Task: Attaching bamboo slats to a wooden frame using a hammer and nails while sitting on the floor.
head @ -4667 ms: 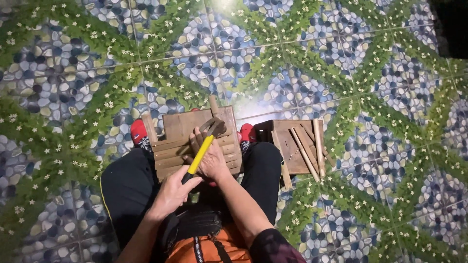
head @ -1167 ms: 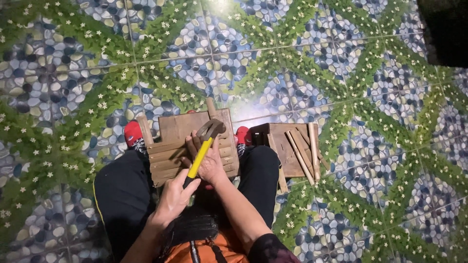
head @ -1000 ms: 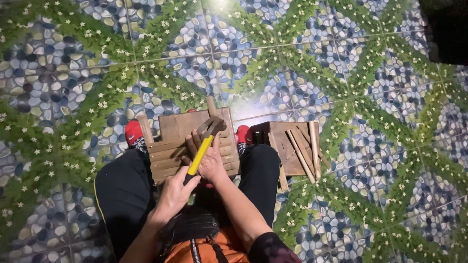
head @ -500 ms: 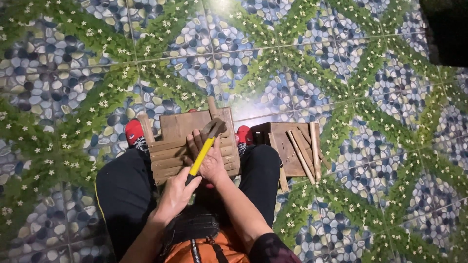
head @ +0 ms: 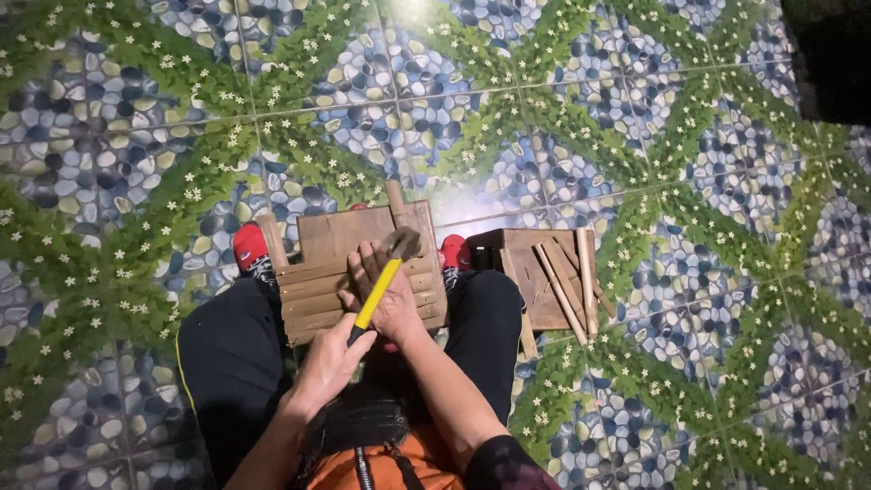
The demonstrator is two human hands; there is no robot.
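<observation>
Gripping hammer | left hand | right hand on wooden piece | floor open around

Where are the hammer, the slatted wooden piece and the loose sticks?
hammer (head: 378, 292): head view, on its yellow handle.
slatted wooden piece (head: 336, 238): head view, on its upper board.
loose sticks (head: 564, 283): head view, on a middle stick.

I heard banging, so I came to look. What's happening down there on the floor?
A person is sitting on a patterned tile floor with a small wooden slatted frame between their feet. The left hand holds a yellow-handled hammer, its head raised over the frame. The right hand rests on the slats under it. Beside the right leg lies another wooden board with loose sticks on it.
</observation>
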